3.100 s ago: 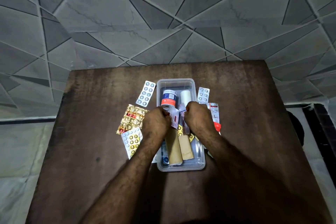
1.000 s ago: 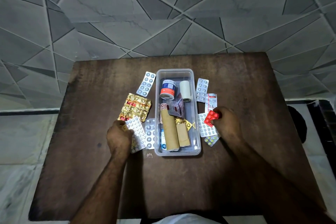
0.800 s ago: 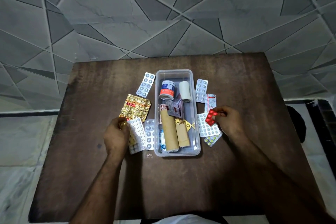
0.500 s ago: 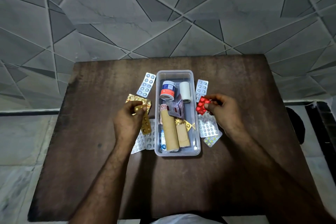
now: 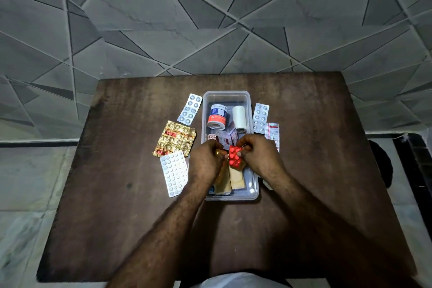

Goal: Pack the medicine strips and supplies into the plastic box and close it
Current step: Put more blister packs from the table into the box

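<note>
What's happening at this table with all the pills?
A person is packing medicine into an open clear box. The right hand pinches a red strip over it; the left hand holds a gold strip alongside. A tub and a white roll already lie inside. A white strip and a gold sheet lie on the table outside.

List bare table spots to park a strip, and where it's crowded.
Bare: table left of the gold foil sheet and white tablet strip; right of the printed strip; far band behind the plastic box. Crowded: both box flanks, and mid-box, where the left hand holds a gold strip and the right hand a red strip.
</note>
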Available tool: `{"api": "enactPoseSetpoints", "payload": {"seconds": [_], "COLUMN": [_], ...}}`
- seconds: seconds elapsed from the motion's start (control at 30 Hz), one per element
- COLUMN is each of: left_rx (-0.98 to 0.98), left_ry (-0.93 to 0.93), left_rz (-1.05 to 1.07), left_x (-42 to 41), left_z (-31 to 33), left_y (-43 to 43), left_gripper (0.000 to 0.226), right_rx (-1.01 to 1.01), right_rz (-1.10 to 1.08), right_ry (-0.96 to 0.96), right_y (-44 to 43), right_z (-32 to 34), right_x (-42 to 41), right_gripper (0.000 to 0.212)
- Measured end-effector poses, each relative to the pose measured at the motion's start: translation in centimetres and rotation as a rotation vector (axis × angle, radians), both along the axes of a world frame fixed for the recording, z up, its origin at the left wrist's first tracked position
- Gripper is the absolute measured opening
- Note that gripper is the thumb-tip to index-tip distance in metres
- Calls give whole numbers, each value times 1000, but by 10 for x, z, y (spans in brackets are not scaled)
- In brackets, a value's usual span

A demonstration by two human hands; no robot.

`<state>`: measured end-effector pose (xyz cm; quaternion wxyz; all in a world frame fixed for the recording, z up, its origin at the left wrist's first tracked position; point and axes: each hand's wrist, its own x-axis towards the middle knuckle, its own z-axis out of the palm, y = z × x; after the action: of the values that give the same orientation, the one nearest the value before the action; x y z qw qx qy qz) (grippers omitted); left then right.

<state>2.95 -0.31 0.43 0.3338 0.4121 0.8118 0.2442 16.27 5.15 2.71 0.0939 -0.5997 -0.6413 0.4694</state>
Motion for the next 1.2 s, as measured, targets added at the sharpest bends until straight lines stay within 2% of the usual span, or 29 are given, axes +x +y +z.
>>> {"api": "enactPoseSetpoints", "payload": {"seconds": [0.13, 0.4, 0.57, 0.7, 0.9, 1.2], "left_rx": [-19, 29, 86, 167, 275, 215], "left_ry": [41, 100, 80, 107, 36, -4], "left_rz": [-7, -131, -129, -92, 118, 306], "left_x": [3, 11, 9, -1, -37, -73], "left_z": [-1, -1, 1, 5, 0, -29], "left_y": [-2, -8, -11, -12, -18, -37], "left_gripper": [18, 31, 37, 37, 32, 30], "right_rx": [32, 141, 160, 192, 192, 148], "right_rz": [96, 302, 258, 155, -44, -151], "right_ry": [-86, -367, -288, -185, -60, -52], "right_y": [-2, -3, -2, 1, 11, 14], "right_z": [-4, -4, -5, -5, -7, -36], "right_x": [-5, -11, -6, 4, 29, 61], "right_gripper": [26, 29, 32, 26, 20, 17]}}
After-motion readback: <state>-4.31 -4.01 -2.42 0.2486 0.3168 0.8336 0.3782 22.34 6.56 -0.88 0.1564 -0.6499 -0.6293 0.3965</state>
